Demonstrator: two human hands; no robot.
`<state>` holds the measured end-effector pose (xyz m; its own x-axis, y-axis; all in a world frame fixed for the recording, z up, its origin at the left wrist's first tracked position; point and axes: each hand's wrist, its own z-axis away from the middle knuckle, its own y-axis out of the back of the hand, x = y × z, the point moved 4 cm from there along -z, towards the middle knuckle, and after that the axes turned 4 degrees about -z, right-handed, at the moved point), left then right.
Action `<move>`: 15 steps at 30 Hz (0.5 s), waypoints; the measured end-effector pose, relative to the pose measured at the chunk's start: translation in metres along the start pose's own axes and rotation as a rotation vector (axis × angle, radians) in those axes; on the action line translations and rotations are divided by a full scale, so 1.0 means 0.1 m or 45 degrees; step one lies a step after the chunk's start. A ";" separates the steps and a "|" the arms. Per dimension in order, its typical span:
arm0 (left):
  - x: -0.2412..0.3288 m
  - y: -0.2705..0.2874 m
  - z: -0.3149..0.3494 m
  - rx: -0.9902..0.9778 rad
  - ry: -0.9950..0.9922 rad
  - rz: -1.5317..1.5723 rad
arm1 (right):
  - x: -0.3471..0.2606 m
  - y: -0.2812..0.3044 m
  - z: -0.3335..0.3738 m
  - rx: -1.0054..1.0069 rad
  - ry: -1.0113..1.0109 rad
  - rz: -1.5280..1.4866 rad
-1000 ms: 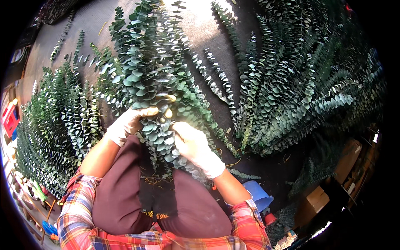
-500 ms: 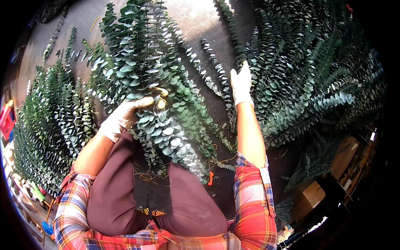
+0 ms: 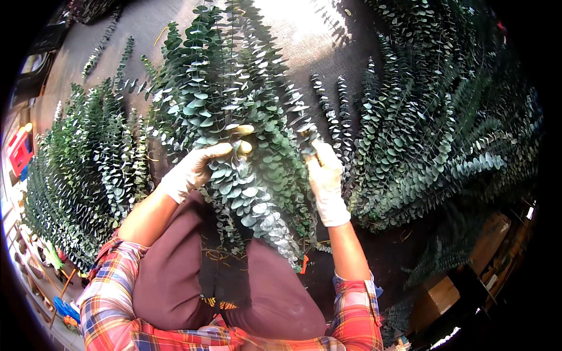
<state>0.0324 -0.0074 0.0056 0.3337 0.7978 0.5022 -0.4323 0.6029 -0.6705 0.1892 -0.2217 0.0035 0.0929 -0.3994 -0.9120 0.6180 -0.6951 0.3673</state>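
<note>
one leafy bunch (image 3: pixel 202 93), top cropped, left hand (image 3: pixel 194 167) partly hidden

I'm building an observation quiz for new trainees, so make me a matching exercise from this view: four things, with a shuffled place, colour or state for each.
Column one
1. left hand
2. right hand
3. trousers
4. cardboard box

Column two
A. plain maroon
B. gripping a bunch of leafy stems
C. at the lower right of the view
D. fingers closed on a leafy stem beside that bunch

Pairs: 1-B, 2-D, 3-A, 4-C
</note>
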 end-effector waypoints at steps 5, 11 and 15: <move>0.07 -0.22 -0.01 -0.076 -0.043 -0.036 | -0.20 -0.45 0.41 -0.037 0.132 -0.110; 0.06 -0.30 0.05 -0.228 -0.035 -0.054 | -0.41 -0.70 0.56 -0.208 0.188 0.012; 0.06 -0.27 0.08 -0.095 0.003 -0.064 | -0.48 -0.66 0.54 -0.344 0.140 0.045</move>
<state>0.0391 -0.0191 0.0308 0.3554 0.7666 0.5349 -0.3512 0.6398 -0.6836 0.1020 -0.1889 0.0328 0.1928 -0.3432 -0.9193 0.7969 -0.4918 0.3508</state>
